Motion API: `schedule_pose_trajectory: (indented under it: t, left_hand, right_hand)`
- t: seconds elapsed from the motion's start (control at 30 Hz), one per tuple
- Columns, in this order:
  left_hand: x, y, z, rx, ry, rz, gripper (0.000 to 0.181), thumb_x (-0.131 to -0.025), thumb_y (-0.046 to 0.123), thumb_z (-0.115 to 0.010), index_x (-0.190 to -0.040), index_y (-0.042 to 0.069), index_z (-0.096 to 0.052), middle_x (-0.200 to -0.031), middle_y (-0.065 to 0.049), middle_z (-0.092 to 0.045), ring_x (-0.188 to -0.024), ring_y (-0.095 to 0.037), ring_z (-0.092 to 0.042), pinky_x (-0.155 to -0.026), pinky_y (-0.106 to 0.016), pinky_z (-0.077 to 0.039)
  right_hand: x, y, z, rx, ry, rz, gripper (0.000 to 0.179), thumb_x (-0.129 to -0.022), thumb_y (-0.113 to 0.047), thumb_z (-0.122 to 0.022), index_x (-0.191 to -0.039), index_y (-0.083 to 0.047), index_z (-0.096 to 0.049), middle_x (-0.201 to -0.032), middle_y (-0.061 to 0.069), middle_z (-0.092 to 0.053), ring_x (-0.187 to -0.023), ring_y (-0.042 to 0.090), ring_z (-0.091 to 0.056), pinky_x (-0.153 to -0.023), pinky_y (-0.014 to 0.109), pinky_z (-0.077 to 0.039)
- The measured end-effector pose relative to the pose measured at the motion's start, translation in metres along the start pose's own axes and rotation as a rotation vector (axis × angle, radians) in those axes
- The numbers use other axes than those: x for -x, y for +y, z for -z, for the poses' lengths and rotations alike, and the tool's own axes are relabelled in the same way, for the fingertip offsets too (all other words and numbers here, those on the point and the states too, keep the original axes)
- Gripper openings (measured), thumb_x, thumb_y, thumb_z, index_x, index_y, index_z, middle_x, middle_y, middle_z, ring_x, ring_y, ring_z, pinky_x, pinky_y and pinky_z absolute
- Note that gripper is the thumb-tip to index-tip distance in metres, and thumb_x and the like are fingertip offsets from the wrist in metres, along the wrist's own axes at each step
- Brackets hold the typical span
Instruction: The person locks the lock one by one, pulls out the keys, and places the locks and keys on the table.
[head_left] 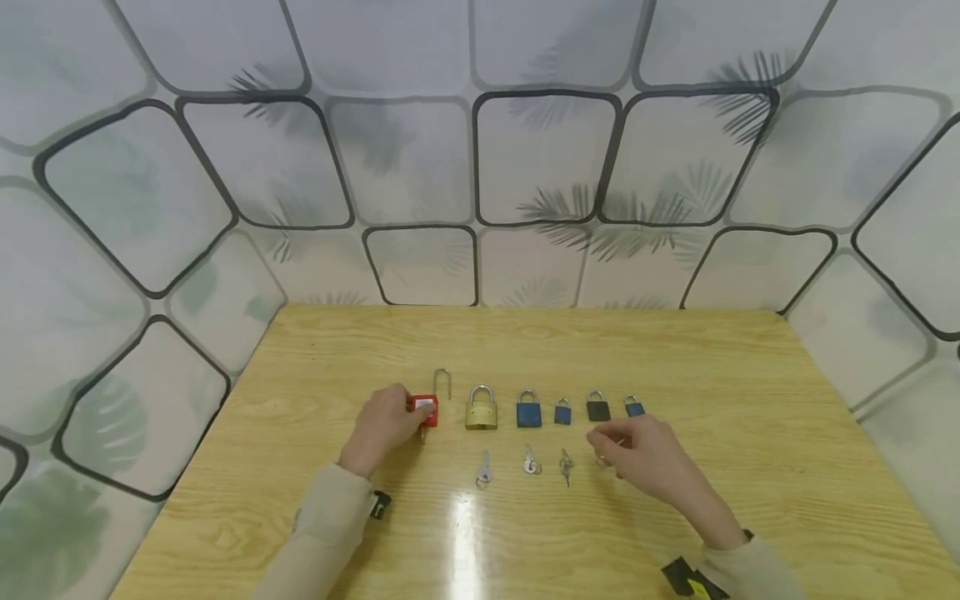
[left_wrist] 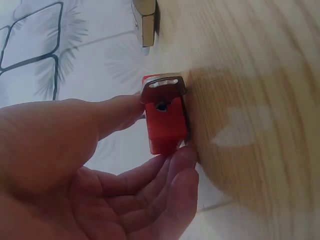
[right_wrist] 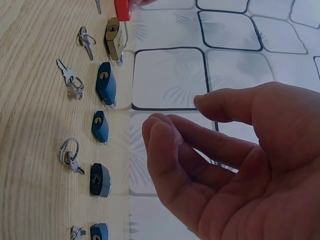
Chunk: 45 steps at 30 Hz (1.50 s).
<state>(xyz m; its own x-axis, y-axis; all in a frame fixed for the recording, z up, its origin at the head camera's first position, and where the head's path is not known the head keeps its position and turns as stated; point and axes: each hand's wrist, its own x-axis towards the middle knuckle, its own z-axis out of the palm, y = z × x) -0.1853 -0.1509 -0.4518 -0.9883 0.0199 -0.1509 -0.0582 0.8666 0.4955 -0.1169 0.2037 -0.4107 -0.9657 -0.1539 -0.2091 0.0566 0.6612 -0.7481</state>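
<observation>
My left hand grips a red padlock between thumb and fingers. Its long thin shackle stands raised at the back. In the left wrist view a key sticks in the bottom of the red body. My right hand hovers with loosely curled fingers over the right end of the keys; the right wrist view shows nothing between thumb and fingertips. Beyond it stand a black padlock and a small blue padlock. Below the black padlock lies a ringed key, partly hidden in the head view.
Between the hands, a brass padlock, a larger blue padlock and a small blue padlock continue the row. Nearer me lie a key, a key set and another. A patterned wall bounds the wooden table.
</observation>
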Motion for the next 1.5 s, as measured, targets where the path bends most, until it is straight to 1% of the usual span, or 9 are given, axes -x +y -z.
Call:
schedule_pose_trajectory:
  t: [0.17,0.3,0.43,0.63,0.8,0.9,1.13,1.37,1.5]
  left_hand:
    - [-0.001,0.003,-0.005,0.018,0.024,-0.025,0.035,-0.096,0.029,-0.072,-0.085,0.000,-0.056,-0.072,-0.008,-0.056,-0.058,-0.016,-0.047,-0.048,-0.024,-0.036]
    - [-0.003,0.005,-0.008,0.055,0.038,-0.030,0.034,-0.095,0.025,-0.073,-0.091,-0.003,-0.054,-0.075,-0.012,-0.060,-0.059,-0.018,-0.051,-0.047,-0.023,-0.039]
    - [-0.005,0.005,-0.008,0.109,0.036,-0.008,0.035,-0.093,0.025,-0.075,-0.096,-0.006,-0.058,-0.080,-0.013,-0.064,-0.061,-0.018,-0.054,-0.048,-0.023,-0.042]
    - [-0.009,-0.004,-0.007,0.138,-0.019,0.054,0.038,-0.090,0.034,-0.078,-0.078,0.000,-0.070,-0.068,-0.005,-0.063,-0.057,-0.013,-0.049,-0.050,-0.022,-0.040]
    - [-0.012,-0.010,-0.004,0.188,-0.063,0.081,0.035,-0.092,0.032,-0.077,-0.098,-0.002,-0.076,-0.091,-0.011,-0.074,-0.072,-0.016,-0.061,-0.061,-0.025,-0.049]
    - [-0.013,-0.012,-0.003,0.243,-0.075,0.094,0.037,-0.092,0.031,-0.077,-0.108,-0.003,-0.075,-0.103,-0.014,-0.076,-0.078,-0.017,-0.066,-0.067,-0.027,-0.054]
    - [-0.014,-0.011,-0.002,0.446,-0.059,0.109,0.037,-0.092,0.026,-0.077,-0.115,-0.003,-0.072,-0.104,-0.015,-0.076,-0.082,-0.017,-0.070,-0.069,-0.026,-0.057]
    - [-0.008,0.007,-0.005,0.696,-0.065,0.045,0.028,-0.092,0.012,-0.077,-0.113,-0.006,-0.070,-0.105,-0.020,-0.075,-0.083,-0.021,-0.075,-0.078,-0.037,-0.064]
    - [-0.001,0.017,-0.009,0.732,-0.101,0.004,0.026,-0.092,0.013,-0.077,-0.111,-0.003,-0.070,-0.105,-0.018,-0.075,-0.083,-0.019,-0.074,-0.080,-0.038,-0.064]
  right_hand:
    - [0.000,0.002,0.001,0.000,-0.004,0.018,0.034,-0.102,-0.025,-0.062,-0.121,0.001,-0.072,-0.091,0.009,-0.077,-0.071,0.020,-0.070,-0.055,0.028,-0.055]
    - [-0.001,0.001,0.002,0.003,-0.006,0.014,0.033,-0.102,-0.024,-0.062,-0.122,0.001,-0.072,-0.090,0.009,-0.077,-0.072,0.021,-0.070,-0.056,0.028,-0.055]
    - [0.001,0.001,0.002,0.007,-0.002,-0.004,0.034,-0.102,-0.024,-0.062,-0.122,0.001,-0.072,-0.097,0.010,-0.078,-0.074,0.020,-0.070,-0.057,0.028,-0.055]
    - [0.002,0.002,0.002,0.005,-0.007,-0.025,0.033,-0.102,-0.024,-0.063,-0.122,-0.001,-0.072,-0.097,0.010,-0.078,-0.074,0.020,-0.069,-0.058,0.030,-0.055]
    - [0.002,0.003,0.002,0.013,-0.003,-0.020,0.032,-0.102,-0.024,-0.063,-0.121,-0.001,-0.073,-0.093,0.008,-0.077,-0.073,0.020,-0.069,-0.057,0.029,-0.055]
    - [0.002,0.004,0.002,0.013,-0.003,-0.017,0.032,-0.102,-0.024,-0.063,-0.120,-0.001,-0.073,-0.092,0.008,-0.077,-0.073,0.020,-0.069,-0.057,0.029,-0.055]
    - [0.003,0.005,0.001,0.004,0.000,-0.031,0.033,-0.101,-0.025,-0.063,-0.121,-0.001,-0.073,-0.096,0.008,-0.077,-0.076,0.019,-0.070,-0.058,0.029,-0.056]
    - [0.003,0.004,0.002,0.006,0.003,-0.034,0.032,-0.101,-0.025,-0.063,-0.121,-0.001,-0.073,-0.096,0.008,-0.078,-0.076,0.020,-0.070,-0.058,0.029,-0.056]
    - [0.004,0.002,0.003,0.001,-0.004,-0.022,0.033,-0.102,-0.027,-0.063,-0.120,-0.001,-0.073,-0.097,0.008,-0.078,-0.078,0.019,-0.070,-0.059,0.028,-0.056]
